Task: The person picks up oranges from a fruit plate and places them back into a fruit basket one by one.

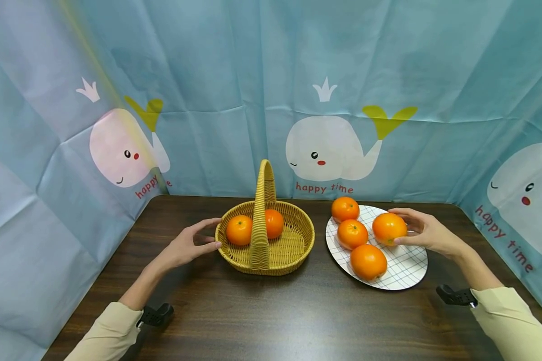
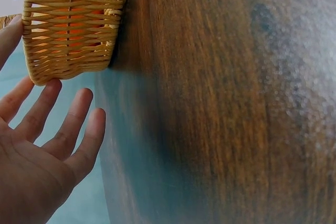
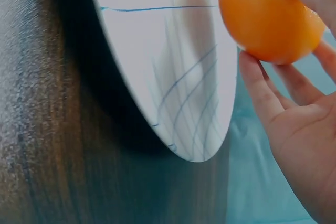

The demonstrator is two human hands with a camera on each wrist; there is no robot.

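A yellow wicker basket with a tall arched handle stands mid-table, holding an orange left of the handle and another orange partly behind it. My left hand touches the basket's left end with thumb and fingertips, its fingers spread in the left wrist view. To the right, my right hand grips an orange between thumb and fingers over the white plate with thin grid lines. Whether that orange rests on the plate is unclear. Three more oranges lie along the plate's left side, one nearest me.
The dark wooden table runs back to a light blue curtain printed with whales. Curtain also borders the left and right sides. A black camera strap sits on the left wrist, another on the right.
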